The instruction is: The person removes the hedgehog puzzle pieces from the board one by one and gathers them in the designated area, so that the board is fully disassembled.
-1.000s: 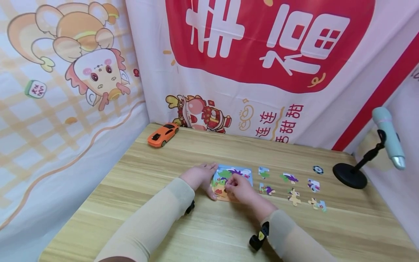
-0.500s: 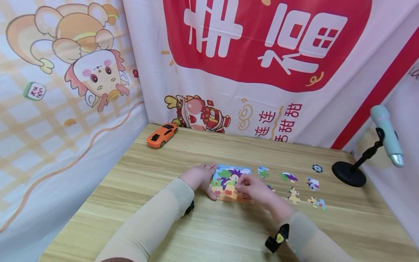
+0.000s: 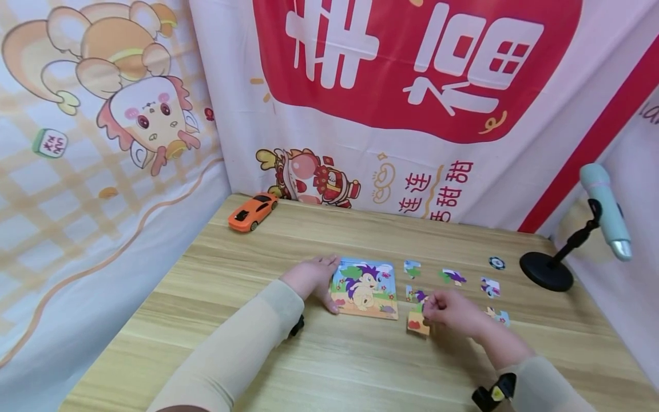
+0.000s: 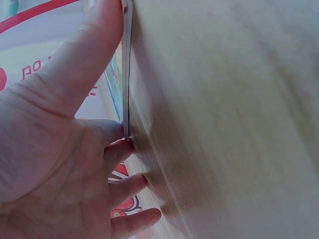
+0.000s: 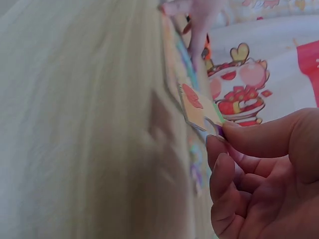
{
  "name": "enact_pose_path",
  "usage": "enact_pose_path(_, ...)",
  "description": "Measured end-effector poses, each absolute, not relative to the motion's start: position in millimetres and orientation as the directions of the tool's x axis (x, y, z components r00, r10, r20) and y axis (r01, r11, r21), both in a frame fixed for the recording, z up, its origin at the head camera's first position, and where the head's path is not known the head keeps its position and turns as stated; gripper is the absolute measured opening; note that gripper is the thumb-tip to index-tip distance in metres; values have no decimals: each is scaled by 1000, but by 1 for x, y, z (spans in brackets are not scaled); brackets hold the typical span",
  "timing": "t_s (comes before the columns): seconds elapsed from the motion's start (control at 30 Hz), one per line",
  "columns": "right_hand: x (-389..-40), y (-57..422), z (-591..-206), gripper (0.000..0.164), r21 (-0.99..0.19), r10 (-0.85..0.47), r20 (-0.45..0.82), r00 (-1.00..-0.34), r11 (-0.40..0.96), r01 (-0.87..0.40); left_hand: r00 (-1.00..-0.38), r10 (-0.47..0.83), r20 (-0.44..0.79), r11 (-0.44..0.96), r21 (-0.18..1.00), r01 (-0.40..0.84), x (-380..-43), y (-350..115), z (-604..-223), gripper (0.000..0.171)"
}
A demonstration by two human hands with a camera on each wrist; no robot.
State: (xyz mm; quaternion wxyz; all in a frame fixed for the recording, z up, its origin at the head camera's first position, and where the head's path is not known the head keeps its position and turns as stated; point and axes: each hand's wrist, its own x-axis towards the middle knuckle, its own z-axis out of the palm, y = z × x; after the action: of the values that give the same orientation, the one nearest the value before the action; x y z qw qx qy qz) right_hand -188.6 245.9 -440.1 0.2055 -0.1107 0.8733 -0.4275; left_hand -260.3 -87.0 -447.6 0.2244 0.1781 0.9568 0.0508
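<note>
My left hand (image 3: 314, 280) rests at the left side of a small puzzle board (image 3: 378, 313) with a purple-haired hedgehog picture. Its thumb (image 4: 87, 55) and spread fingers touch the board's edge (image 4: 126, 79) in the left wrist view. To the right of the board, my right hand (image 3: 453, 312) pinches a puzzle piece (image 3: 417, 324) between thumb and fingertips. In the right wrist view that puzzle piece (image 5: 196, 105) is tan with a red patch, green and purple at its far side, held tilted above the table. It overlaps loose pieces in the head view.
Several loose puzzle pieces (image 3: 453, 277) lie in rows right of the board, some partly hidden by the right hand. A round black-and-white disc (image 3: 496, 263) lies behind them. A microphone on a stand (image 3: 548, 272) is at the right, an orange toy car (image 3: 253, 212) at the back left.
My right hand has moved right, off the board, with the puzzle piece in its pinch, uncovering the hedgehog picture. My left hand has stayed at the board's left side.
</note>
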Motion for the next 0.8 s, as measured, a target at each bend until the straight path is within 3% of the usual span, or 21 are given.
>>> enact_pose_path(0.43, -186, 240, -465, 5, -676, -209, -266, -941, 736, 28, -837, 353, -419, 935, 180, 304, -261, -87, -447, 137)
enact_pose_path(0.8, -210, 191, -435, 4, -656, -289, -155, -945, 745, -120, -833, 343, -435, 939, 179, 293, -258, -88, -444, 131)
